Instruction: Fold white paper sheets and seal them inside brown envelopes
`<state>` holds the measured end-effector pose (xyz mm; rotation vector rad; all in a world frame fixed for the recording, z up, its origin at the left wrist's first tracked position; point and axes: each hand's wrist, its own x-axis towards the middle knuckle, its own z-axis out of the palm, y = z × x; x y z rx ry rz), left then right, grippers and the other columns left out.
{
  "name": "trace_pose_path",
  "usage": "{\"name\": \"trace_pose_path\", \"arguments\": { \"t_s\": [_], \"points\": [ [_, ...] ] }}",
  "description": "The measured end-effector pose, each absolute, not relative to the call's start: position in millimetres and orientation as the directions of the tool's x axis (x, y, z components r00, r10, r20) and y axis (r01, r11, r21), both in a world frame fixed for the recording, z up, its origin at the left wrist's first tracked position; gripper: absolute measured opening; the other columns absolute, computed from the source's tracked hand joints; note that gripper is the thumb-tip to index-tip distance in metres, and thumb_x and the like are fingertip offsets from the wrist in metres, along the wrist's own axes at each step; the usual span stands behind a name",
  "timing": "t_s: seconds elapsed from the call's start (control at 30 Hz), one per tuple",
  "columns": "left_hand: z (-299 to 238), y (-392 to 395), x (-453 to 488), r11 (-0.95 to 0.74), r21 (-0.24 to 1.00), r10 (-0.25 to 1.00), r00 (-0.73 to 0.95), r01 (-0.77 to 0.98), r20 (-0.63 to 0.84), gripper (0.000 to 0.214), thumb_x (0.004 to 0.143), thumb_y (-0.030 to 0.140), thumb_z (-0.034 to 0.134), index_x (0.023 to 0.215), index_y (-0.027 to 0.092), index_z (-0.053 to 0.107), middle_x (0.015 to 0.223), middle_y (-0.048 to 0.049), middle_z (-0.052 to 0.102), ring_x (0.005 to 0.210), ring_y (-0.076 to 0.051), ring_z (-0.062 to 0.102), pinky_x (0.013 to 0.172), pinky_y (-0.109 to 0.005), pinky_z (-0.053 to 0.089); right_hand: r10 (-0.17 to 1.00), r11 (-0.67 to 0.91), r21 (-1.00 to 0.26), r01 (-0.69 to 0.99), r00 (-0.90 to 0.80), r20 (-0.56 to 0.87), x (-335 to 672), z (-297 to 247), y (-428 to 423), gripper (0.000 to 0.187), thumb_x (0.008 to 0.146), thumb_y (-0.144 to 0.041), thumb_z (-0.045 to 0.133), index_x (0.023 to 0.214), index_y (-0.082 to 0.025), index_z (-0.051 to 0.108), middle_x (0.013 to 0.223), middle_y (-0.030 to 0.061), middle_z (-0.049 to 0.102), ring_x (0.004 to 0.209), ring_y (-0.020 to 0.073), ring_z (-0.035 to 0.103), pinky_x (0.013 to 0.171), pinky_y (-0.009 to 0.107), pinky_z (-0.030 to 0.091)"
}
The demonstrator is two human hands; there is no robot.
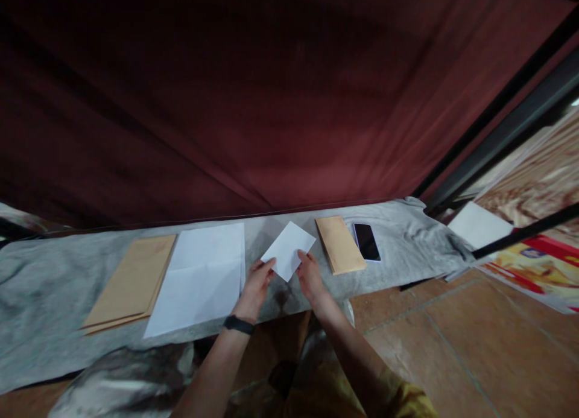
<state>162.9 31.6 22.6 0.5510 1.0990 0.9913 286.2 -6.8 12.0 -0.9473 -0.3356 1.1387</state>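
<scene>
A folded white paper is held up just above the grey cloth, tilted like a diamond. My left hand pinches its lower left edge; a black band is on that wrist. Its lower right edge is gripped by my right hand. To the left lies a stack of flat white sheets with fold creases, and further left a pile of brown envelopes. A smaller brown envelope stack lies just right of my right hand.
A black phone rests on the cloth beside the right envelope stack. A dark red curtain hangs behind the cloth. White paper and colourful printed sheets lie at the far right on the tiled floor.
</scene>
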Motion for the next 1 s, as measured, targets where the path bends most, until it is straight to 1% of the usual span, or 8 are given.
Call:
{"name": "trace_pose_path", "arguments": {
  "t_s": [0.13, 0.3, 0.47, 0.57, 0.63, 0.73, 0.9, 1.0],
  "points": [
    [15, 30, 154, 0.447, 0.852, 0.893, 0.092, -0.272, -0.440, 0.037, 0.049, 0.023, 0.089, 0.077, 0.016, 0.067, 0.072, 0.0007, 0.071, 0.060, -0.010, 0.061, 0.055, -0.020, 0.044, 0.817, 0.076, -0.831, -0.551, 0.512, -0.265, 302, 5, -4, 0.029, 0.073, -0.040, 0.072, 0.097, -0.024, 0.065, 0.094, 0.0011, 0.076, 0.077, 0.0174, 0.069, 0.068, 0.027, 0.053],
    [17, 27, 148, 0.472, 0.854, 0.878, 0.210, -0.221, -0.431, 0.045, 0.049, 0.035, 0.091, 0.082, 0.015, 0.068, 0.080, -0.0032, 0.073, 0.071, -0.015, 0.066, 0.064, -0.025, 0.049, 0.846, 0.016, -0.937, -0.349, 0.505, -0.173, 321, 6, 8, 0.026, 0.075, -0.046, 0.070, 0.084, -0.022, 0.068, 0.073, -0.0014, 0.070, 0.064, 0.0154, 0.061, 0.058, 0.025, 0.046],
    [25, 36, 146, 0.301, 0.930, 0.951, 0.136, -0.213, -0.277, 0.051, 0.061, 0.049, 0.084, 0.097, 0.015, 0.072, 0.093, -0.0062, 0.075, 0.081, -0.017, 0.066, 0.071, -0.026, 0.049, 0.970, -0.163, -0.983, -0.089, 0.169, -0.176, 334, 6, 6, 0.030, 0.076, -0.049, 0.071, 0.076, -0.020, 0.073, 0.062, -0.0020, 0.065, 0.056, 0.0131, 0.052, 0.051, 0.024, 0.038],
    [23, 43, 144, 0.205, 0.979, 0.955, 0.215, 0.017, -0.204, 0.043, 0.064, 0.052, 0.079, 0.087, 0.015, 0.074, 0.083, -0.0060, 0.073, 0.075, -0.018, 0.064, 0.066, -0.027, 0.047, 0.978, -0.193, -0.981, 0.015, -0.075, -0.194, 335, 6, 3, 0.030, 0.078, -0.050, 0.070, 0.078, -0.020, 0.074, 0.063, -0.0023, 0.065, 0.054, 0.0120, 0.051, 0.051, 0.023, 0.036],
    [17, 46, 142, 0.127, 0.971, 0.939, 0.291, 0.201, -0.183, 0.035, 0.067, 0.051, 0.073, 0.074, 0.017, 0.072, 0.068, -0.0021, 0.068, 0.066, -0.017, 0.059, 0.060, -0.027, 0.043, 0.976, -0.170, -0.982, 0.079, -0.126, -0.179, 334, 7, 3, 0.027, 0.080, -0.048, 0.069, 0.076, -0.021, 0.073, 0.063, -0.0032, 0.064, 0.055, 0.0118, 0.051, 0.051, 0.023, 0.036],
    [6, 48, 141, 0.024, 0.948, 0.953, 0.281, 0.319, -0.118, 0.029, 0.072, 0.048, 0.066, 0.066, 0.020, 0.067, 0.057, 0.0018, 0.059, 0.059, -0.016, 0.054, 0.055, -0.026, 0.039, 0.985, -0.140, -0.979, 0.151, -0.081, -0.153, 334, 5, 6, 0.022, 0.080, -0.042, 0.068, 0.071, -0.022, 0.071, 0.060, -0.0045, 0.061, 0.055, 0.0115, 0.051, 0.051, 0.022, 0.034],
    [-7, 51, 135, 0.004, 0.951, 0.996, 0.082, 0.310, -0.031, 0.026, 0.077, 0.044, 0.060, 0.063, 0.021, 0.062, 0.056, 0.0022, 0.055, 0.059, -0.016, 0.051, 0.056, -0.026, 0.039, 0.990, -0.139, -0.963, 0.230, 0.056, -0.130, 345, -3, 6, 0.015, 0.077, -0.035, 0.068, 0.070, -0.022, 0.071, 0.060, -0.0046, 0.062, 0.058, 0.0118, 0.053, 0.053, 0.022, 0.036],
    [-11, 53, 132, 0.013, 0.948, 1.000, -0.015, 0.318, -0.008, 0.026, 0.079, 0.042, 0.058, 0.063, 0.022, 0.058, 0.057, 0.0023, 0.053, 0.061, -0.016, 0.051, 0.059, -0.027, 0.040, 0.973, -0.180, -0.978, 0.106, 0.165, -0.161, 350, -7, 2, 0.016, 0.071, -0.037, 0.069, 0.070, -0.022, 0.071, 0.058, -0.0043, 0.060, 0.056, 0.0123, 0.052, 0.051, 0.023, 0.038]
  ]
}}
